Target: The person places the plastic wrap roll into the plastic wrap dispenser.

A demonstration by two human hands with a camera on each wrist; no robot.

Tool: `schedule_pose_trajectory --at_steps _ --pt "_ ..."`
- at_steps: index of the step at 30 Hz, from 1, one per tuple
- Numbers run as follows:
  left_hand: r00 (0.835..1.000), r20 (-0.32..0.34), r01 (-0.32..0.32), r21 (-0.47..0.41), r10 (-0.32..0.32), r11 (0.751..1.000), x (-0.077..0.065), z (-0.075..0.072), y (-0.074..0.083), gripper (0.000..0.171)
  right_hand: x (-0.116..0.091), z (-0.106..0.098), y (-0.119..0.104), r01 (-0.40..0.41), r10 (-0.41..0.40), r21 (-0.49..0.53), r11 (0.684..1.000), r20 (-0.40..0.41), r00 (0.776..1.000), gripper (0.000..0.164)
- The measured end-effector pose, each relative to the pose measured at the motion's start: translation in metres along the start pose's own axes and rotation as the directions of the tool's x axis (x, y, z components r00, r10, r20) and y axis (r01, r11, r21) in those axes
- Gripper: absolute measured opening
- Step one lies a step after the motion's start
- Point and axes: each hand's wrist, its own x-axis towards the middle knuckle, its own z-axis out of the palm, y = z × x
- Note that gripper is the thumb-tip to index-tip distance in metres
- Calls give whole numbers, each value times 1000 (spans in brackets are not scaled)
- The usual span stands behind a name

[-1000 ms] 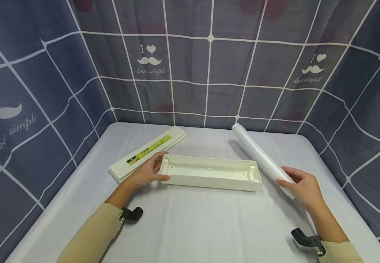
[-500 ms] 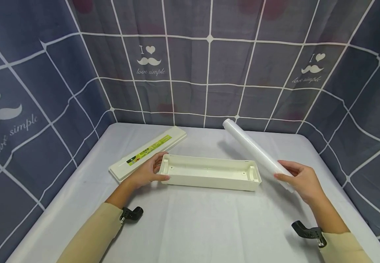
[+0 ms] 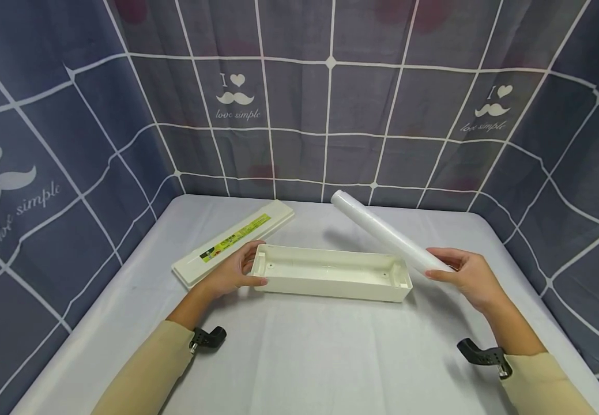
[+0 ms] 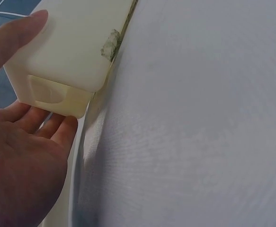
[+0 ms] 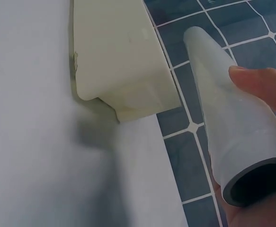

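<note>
A long cream plastic box (image 3: 330,287) lies with its hollow side up, near the middle of the table. My left hand (image 3: 230,272) holds its left end, thumb on the near wall and fingers at the end. The left wrist view shows the thumb on the box wall (image 4: 71,42) and fingertips below the end. Past the box's right end, my right hand (image 3: 469,278) grips the near end of a roll of clear plastic wrap (image 3: 382,227). The roll slants up to the left, raised off the table. Its dark hollow core (image 5: 258,184) shows in the right wrist view.
A cream lid (image 3: 275,214) with a green and yellow label (image 3: 234,236) lies behind my left hand. White cloth covers the table (image 3: 320,351). Dark grid-patterned curtains (image 3: 299,98) stand at the back and both sides.
My right hand has lifted the plastic wrap roll and moved it left, its far end swinging toward the box. My left hand and the box stay in place.
</note>
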Motion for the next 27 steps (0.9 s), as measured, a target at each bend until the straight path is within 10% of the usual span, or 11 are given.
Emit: schedule_pose_trajectory --at_steps 27 --pt "1000 1 18 -6 -18 1000 1 -1 0 103 34 20 -11 104 -133 127 986 238 962 58"
